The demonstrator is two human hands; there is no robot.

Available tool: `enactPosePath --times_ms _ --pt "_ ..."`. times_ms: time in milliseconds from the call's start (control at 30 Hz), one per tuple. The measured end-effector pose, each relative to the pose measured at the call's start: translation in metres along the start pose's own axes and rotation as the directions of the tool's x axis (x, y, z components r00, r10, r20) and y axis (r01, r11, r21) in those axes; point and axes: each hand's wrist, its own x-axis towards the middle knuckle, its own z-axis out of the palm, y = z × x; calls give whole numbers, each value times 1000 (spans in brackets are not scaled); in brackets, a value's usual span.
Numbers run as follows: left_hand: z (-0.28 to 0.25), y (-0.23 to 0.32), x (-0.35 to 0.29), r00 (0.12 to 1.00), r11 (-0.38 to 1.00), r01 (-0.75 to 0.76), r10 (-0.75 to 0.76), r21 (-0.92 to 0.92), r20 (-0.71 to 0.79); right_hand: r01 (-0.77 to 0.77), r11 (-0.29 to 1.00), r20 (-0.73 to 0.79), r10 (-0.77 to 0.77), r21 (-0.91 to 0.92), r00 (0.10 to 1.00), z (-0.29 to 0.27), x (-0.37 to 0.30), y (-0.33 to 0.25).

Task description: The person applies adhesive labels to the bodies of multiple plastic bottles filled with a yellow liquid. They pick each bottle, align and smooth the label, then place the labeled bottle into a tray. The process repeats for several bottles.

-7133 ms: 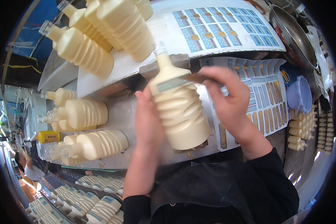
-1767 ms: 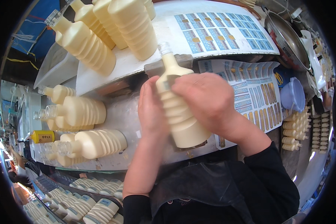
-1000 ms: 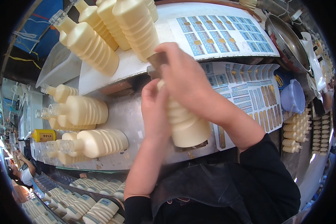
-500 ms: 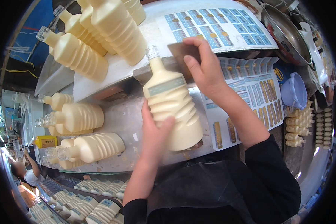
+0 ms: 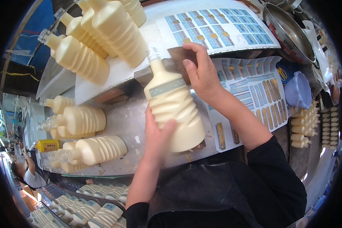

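Observation:
Tilted over the worktable is a cream plastic bottle (image 5: 182,127) with a clear threaded neck. My left hand (image 5: 159,133) is closed on its lower left side, the fingers partly hidden beneath. A pale blue-grey dotted label strip (image 5: 167,87) lies across the bottle's shoulder. Beside the neck, my right hand (image 5: 205,74) holds a thin, flat brown scraper-like piece (image 5: 181,57) between curved fingers and thumb; how the far fingers grip it is hidden. That piece is close to the bottle's neck and shoulder.
Cream bottles (image 5: 119,32) stand on the raised white board, and others lie at the left (image 5: 100,150). Sticker sheets (image 5: 201,26) are spread behind and to the right. A lilac bucket (image 5: 298,91), metal pan (image 5: 292,34) and yellow container (image 5: 47,145) are nearby. Labelled bottles (image 5: 104,214) fill the lower left.
My right hand and the brown piece have shifted slightly left and down, and its fingers look a little more spread. The bottle stays in my left hand, almost unmoved.

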Motion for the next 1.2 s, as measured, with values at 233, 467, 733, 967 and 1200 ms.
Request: enactPosePath --times_ms 233,467,733,967,1200 --pt "4 9 -3 999 1000 3 -3 14 34 -129 985 35 126 113 991 -3 8 -44" --pt "23 20 -6 995 943 -74 93 326 -44 -47 988 61 57 -144 996 28 17 -74" --pt "19 17 -6 993 859 -41 89 510 -71 31 981 178 3 -189 984 47 16 -97" --pt "12 6 1 937 711 -252 349 657 -19 -165 985 1 165 -53 986 5 -2 -37" --pt "20 14 -6 983 938 -76 126 338 -130 -101 995 -47 102 19 994 -20 -7 -11"
